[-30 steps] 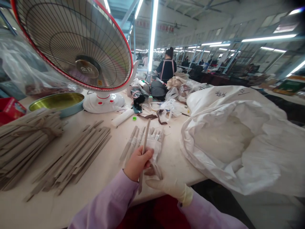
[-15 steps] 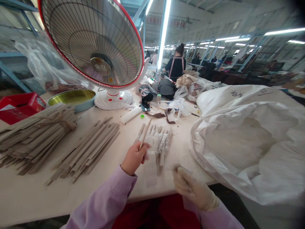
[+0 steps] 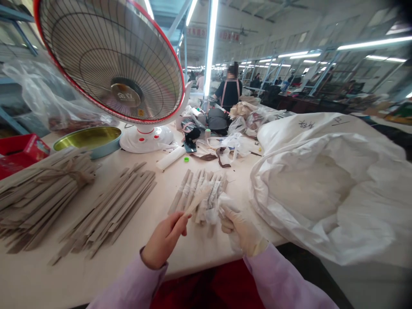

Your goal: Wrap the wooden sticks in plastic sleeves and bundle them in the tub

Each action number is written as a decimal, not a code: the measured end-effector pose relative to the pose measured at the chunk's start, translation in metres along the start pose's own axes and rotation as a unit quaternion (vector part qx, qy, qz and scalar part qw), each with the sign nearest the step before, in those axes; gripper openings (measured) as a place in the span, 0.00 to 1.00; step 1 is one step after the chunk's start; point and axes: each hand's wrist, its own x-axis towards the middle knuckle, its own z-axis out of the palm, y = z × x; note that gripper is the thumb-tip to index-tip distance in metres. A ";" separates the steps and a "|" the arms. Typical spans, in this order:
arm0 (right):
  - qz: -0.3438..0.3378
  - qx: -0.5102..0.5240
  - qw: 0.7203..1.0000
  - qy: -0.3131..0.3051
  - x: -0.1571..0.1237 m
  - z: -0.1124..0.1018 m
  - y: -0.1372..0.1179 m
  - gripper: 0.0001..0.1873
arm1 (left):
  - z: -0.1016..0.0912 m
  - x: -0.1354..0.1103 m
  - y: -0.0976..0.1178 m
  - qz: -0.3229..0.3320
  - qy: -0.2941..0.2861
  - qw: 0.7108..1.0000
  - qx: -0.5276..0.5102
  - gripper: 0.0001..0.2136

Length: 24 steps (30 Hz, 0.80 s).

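My bare left hand [image 3: 165, 240] is closed around the lower end of a thin pale strip [image 3: 198, 199], which is smeared by motion and points up and right. To its right, my right hand [image 3: 244, 231], in a pale glove, is closed on a soft white piece [image 3: 227, 201]; whether that is film or cloth I cannot tell. Between and beyond the hands lies a row of short grey-brown strips [image 3: 183, 189] with white wrapping around them. A loose pile of longer flat strips [image 3: 112, 210] rests on the table left of my left hand.
A tied bundle of strips [image 3: 45, 189] lies at the far left. Behind stand a red-rimmed fan heater [image 3: 146, 137], a gold-lined basin [image 3: 104, 148] and a red box [image 3: 24, 150]. A white roll [image 3: 170, 159] lies mid-table. A large white sack [image 3: 299, 150] fills the right. A co-worker [image 3: 230, 90] stands beyond.
My left hand has come down and left with the strip, which tilts more to the right. My right hand has risen towards the wrapped strips, and a white piece now shows in its fingers.
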 end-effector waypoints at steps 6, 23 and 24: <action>-0.057 0.022 0.997 0.042 0.011 -0.002 -0.006 0.19 | -0.003 -0.026 -0.008 0.030 -0.075 0.991 0.111 0.14; -0.118 -0.288 0.948 0.063 -0.014 0.024 0.016 0.17 | 0.018 -0.016 -0.024 -0.101 -0.104 0.982 -0.121 0.20; -0.116 -0.304 0.944 0.049 -0.015 0.025 0.017 0.17 | 0.017 -0.015 -0.024 -0.106 -0.087 0.981 -0.139 0.19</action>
